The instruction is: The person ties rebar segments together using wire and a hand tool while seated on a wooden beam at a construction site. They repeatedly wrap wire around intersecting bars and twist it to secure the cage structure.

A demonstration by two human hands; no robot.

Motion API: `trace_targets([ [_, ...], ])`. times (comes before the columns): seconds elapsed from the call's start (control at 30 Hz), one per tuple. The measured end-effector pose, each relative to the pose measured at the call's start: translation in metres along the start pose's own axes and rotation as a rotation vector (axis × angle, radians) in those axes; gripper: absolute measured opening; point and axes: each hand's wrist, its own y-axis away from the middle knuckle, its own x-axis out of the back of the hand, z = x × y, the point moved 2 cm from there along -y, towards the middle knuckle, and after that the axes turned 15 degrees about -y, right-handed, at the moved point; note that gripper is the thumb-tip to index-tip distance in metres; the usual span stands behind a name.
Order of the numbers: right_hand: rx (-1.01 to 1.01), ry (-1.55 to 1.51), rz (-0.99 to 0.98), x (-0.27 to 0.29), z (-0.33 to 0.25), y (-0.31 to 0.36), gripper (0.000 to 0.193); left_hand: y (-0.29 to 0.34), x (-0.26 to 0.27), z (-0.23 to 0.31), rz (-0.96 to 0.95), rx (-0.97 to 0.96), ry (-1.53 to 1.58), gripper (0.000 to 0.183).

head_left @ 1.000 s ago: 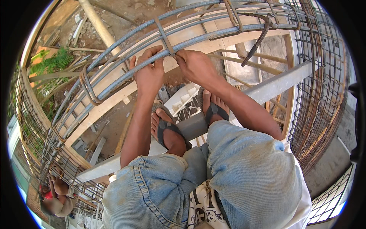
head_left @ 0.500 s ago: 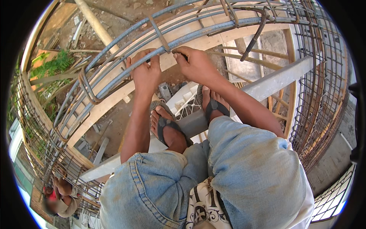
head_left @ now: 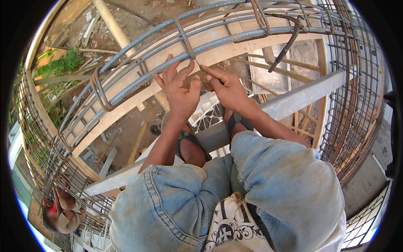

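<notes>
Working bare-handed at a steel stirrup (head_left: 184, 38) looped on curved reinforcing bars, our two hands close together but not joined.
Left hand (head_left: 181, 90): fingers fanned, thumb apart from forefinger, forefinger tip just below the stirrup's near end; we cannot tell whether it touches. Right hand (head_left: 228, 89): forefinger stretched toward the same spot, other fingers curled; we cannot tell whether anything is gripped. Stirrup: slanting across the bars, its near end at the thick near bar (head_left: 218, 44), ahead of our hands. Timber board (head_left: 222, 52): pale, curved, beneath the bars. Dark-handled tool (head_left: 279, 58): hung over the near bar, well to the right. Grey beam (head_left: 302, 92): running crosswise beneath our forearms. Blue jeans (head_left: 289, 185): over our bent knees. Another person (head_left: 67, 218): lower left, well apart.
</notes>
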Motion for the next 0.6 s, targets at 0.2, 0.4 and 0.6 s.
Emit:
trace_targets([
  [0.2,0.179,0.179,-0.017,0.008,0.018,-0.006,0.038,0.014,-0.028,0.015,0.083,-0.022,-0.14,0.05],
  [0.4,0.202,0.237,-0.063,0.024,0.001,-0.01,0.035,0.005,-0.005,0.014,-0.033,-0.103,-0.289,0.044],
  [0.6,0.207,0.395,-0.171,0.042,-0.007,-0.026,0.034,-0.049,0.03,-0.026,-0.008,-0.259,-0.167,0.02],
])
